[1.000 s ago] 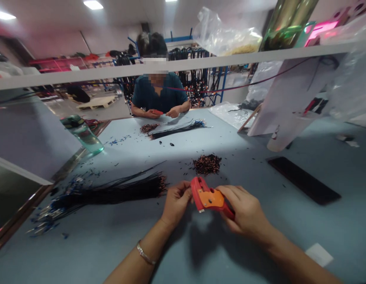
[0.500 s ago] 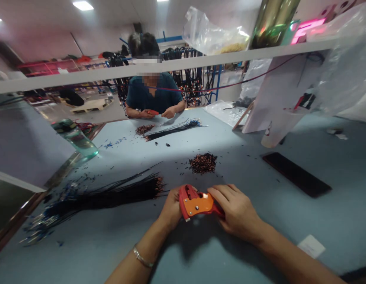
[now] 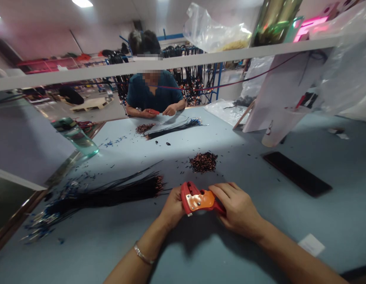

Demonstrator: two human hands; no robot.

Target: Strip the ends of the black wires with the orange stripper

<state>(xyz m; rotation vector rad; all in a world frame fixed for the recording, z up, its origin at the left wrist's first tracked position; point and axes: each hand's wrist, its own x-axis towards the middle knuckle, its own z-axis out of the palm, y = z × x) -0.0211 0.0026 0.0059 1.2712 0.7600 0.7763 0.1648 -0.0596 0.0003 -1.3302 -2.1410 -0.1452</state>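
My right hand (image 3: 240, 211) is wrapped round the handles of a red and orange wire stripper (image 3: 199, 200), held above the table. Its jaw end points left. My left hand (image 3: 173, 209) is closed beside that jaw end, its fingertips hidden behind the tool; whatever it holds cannot be made out. Left of it lies a thick bundle of black wires (image 3: 112, 197), with copper-coloured ends toward my hand and blue and silvery ends at the far left. Beyond the stripper is a pile of short black and copper-coloured offcuts (image 3: 203, 162).
Across the table a co-worker (image 3: 155, 92) holds a red tool near another wire bundle (image 3: 174, 129) and offcut pile. A green bottle (image 3: 81, 138) stands left. On the right are a black phone-like slab (image 3: 297, 173), a white cup (image 3: 282, 128) and a paper slip (image 3: 311, 245).
The wire stripper has tilted slightly, and its orange plate now catches more light. Both my hands have hardly shifted.
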